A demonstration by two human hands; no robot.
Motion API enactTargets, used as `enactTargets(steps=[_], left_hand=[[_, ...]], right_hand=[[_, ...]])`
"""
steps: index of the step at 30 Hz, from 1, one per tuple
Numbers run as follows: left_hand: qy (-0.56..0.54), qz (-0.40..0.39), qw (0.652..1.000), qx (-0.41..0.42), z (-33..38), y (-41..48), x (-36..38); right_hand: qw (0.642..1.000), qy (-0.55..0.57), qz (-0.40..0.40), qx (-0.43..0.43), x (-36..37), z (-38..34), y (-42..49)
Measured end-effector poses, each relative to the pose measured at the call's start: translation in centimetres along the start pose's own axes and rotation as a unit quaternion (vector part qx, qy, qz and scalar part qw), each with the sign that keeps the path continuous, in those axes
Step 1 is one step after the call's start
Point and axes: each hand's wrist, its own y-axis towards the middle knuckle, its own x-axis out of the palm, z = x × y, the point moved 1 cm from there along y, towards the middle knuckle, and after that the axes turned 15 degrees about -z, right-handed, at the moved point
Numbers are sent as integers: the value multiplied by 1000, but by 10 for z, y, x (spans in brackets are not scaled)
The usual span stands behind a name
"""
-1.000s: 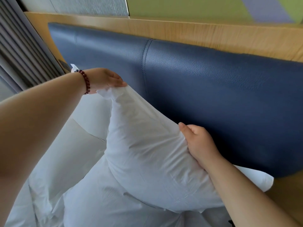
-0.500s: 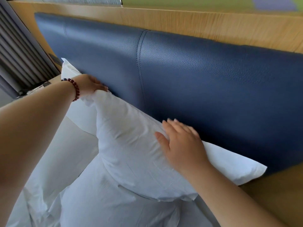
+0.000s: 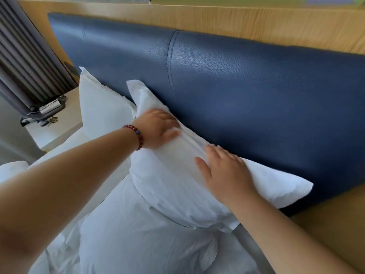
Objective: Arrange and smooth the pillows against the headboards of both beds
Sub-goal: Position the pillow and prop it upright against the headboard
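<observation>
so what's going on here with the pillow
A person is making up a bed. Both hands lie flat on a white pillow that leans against the blue headboard, pressing it smooth: the left hand, with a bead bracelet at the wrist, near its upper end, the right hand near the middle. A second pillow stands further left, and rumpled white bedding lies below.

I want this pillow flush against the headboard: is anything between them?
Nothing visible. The near pillow, under the flat left hand and right hand, leans directly on the blue headboard; the far pillow stands beside it, not behind.
</observation>
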Motion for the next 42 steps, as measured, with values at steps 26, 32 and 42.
enactTargets(steps=[26,32,42], left_hand=[[-162,136,964,-163,90,-55,52],[-223,181,917,-276,68,-82,48],[-148,181,967,-101,-19,-38,21]], right_hand=[[967,94,234,-39,-8,32,-81],[983,51,108,-140,-16,-28,-40],[974,67,-25,-213,-50,-75,109]])
